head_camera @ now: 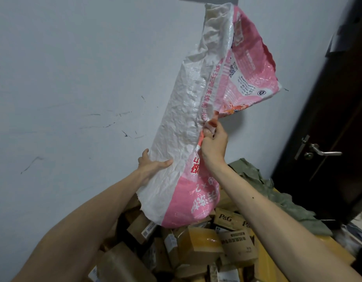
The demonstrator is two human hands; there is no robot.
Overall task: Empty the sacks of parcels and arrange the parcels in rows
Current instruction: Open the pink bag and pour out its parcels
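Observation:
A pink and white woven sack (196, 110) is held up high against the wall, its open mouth hanging down over the parcels. My left hand (151, 163) grips its white left edge. My right hand (213, 143) pinches a bunched fold at its middle. Below the mouth lies a heap of brown cardboard parcels (198, 247), among them a P&G box (227, 219). The sack looks limp; I cannot see inside it.
A pale scuffed wall (74, 88) fills the left and centre. A dark door (334, 119) with a metal handle (320, 152) stands at the right. A crumpled green sack (277, 192) lies on the parcels by the door.

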